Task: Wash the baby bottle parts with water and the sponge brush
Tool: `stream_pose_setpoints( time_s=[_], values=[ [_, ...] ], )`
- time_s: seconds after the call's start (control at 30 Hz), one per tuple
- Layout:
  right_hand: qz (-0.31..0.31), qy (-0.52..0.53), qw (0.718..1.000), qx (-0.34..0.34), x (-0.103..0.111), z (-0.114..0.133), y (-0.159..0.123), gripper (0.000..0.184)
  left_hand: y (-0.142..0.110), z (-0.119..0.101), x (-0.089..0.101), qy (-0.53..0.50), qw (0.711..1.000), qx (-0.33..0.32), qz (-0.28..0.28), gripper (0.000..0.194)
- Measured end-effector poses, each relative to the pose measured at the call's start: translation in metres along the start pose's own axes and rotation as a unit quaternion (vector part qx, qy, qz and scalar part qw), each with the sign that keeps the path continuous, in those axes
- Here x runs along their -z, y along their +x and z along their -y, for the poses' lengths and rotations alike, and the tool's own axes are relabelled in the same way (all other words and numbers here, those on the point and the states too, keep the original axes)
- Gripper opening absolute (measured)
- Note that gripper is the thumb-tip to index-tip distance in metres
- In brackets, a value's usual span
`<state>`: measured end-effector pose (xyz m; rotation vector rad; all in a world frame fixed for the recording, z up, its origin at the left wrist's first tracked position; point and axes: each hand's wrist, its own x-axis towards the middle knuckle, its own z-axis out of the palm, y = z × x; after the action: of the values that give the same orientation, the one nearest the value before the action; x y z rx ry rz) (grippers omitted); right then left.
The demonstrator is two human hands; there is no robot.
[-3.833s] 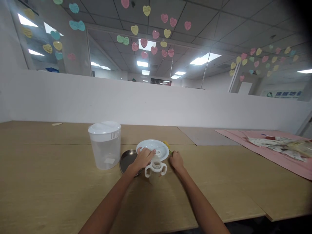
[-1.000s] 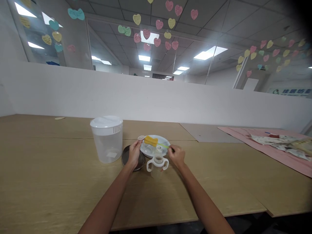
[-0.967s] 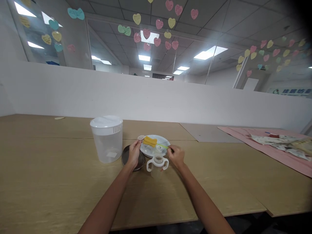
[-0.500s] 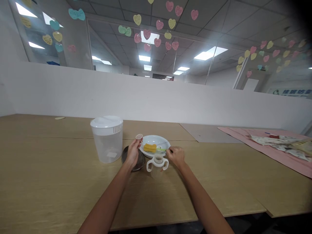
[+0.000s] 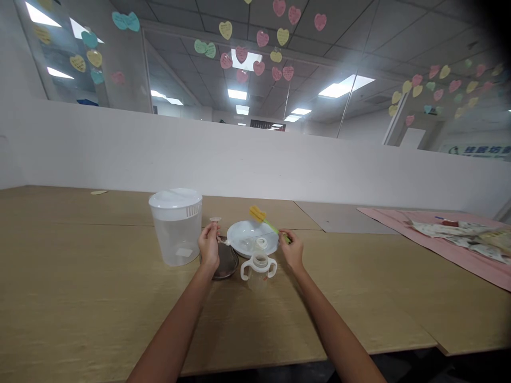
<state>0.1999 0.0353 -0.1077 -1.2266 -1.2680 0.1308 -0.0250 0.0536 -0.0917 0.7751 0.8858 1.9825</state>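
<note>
My right hand (image 5: 292,249) grips the green handle of a sponge brush (image 5: 257,214). Its yellow head is raised over the far side of a white bowl (image 5: 235,232). Closed fingers of my left hand (image 5: 209,247) hold a small pale part (image 5: 215,219) with a round disc at its top; a thin white piece sticks out to the right below it. Inside the bowl lies a white ring-like part (image 5: 261,243) beside something clear. A clear bottle with two white handles (image 5: 259,266) stands uncapped in front of the bowl. Beneath my left hand is a dark round tray (image 5: 227,263).
Left of my hands stands a translucent bucket (image 5: 178,231) with a white lid. A pink cloth (image 5: 383,219) with bags and papers covers the far right of the table (image 5: 99,298). A white wall (image 5: 239,159) rises behind.
The brush head has come up out of the bowl, uncovering the white part there. My left hand has moved left with the small part, and the disc has tipped nearly edge-on.
</note>
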Motion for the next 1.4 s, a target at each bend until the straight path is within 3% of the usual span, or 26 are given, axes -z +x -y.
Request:
stream_pose_setpoints(
  time_s=[0.13,0.27,0.47,0.6,0.9,0.97,1.03,1.17,1.27,1.4],
  values=[
    [-0.023,0.134,0.987,-0.084,-0.004,-0.007,0.005,0.031,0.002,0.003,0.004,0.096,0.995,-0.029,-0.013,0.036],
    [-0.034,0.223,0.964,-0.140,-0.005,-0.010,0.009,0.034,0.006,0.010,0.011,0.234,0.971,-0.051,0.023,0.035],
    [-0.043,0.234,0.959,-0.154,-0.006,-0.012,0.009,0.040,0.015,0.025,0.025,0.341,0.937,-0.015,0.070,0.022],
    [-0.028,0.227,0.961,-0.156,-0.007,-0.014,0.008,0.042,0.018,0.027,0.028,0.392,0.917,-0.007,0.073,0.014],
    [0.004,0.238,0.958,-0.159,-0.006,-0.009,0.007,0.042,0.005,0.018,0.023,0.430,0.891,-0.131,0.063,0.004],
    [0.001,0.247,0.955,-0.162,-0.006,-0.007,0.006,0.041,-0.001,0.011,0.019,0.420,0.881,-0.195,0.096,0.007],
    [0.000,0.253,0.953,-0.166,-0.006,-0.006,0.006,0.040,-0.010,0.005,0.013,0.419,0.852,-0.264,0.169,0.013],
    [0.002,0.245,0.954,-0.173,-0.005,-0.006,0.007,0.040,-0.027,0.001,0.003,0.444,0.747,-0.348,0.352,0.024],
    [0.003,0.241,0.955,-0.174,-0.005,-0.006,0.007,0.040,-0.031,0.007,0.001,0.464,0.708,-0.362,0.390,0.027],
    [-0.021,0.251,0.951,-0.180,-0.006,-0.004,0.006,0.040,-0.026,0.013,0.005,0.483,0.699,-0.342,0.402,0.028]
  ],
)
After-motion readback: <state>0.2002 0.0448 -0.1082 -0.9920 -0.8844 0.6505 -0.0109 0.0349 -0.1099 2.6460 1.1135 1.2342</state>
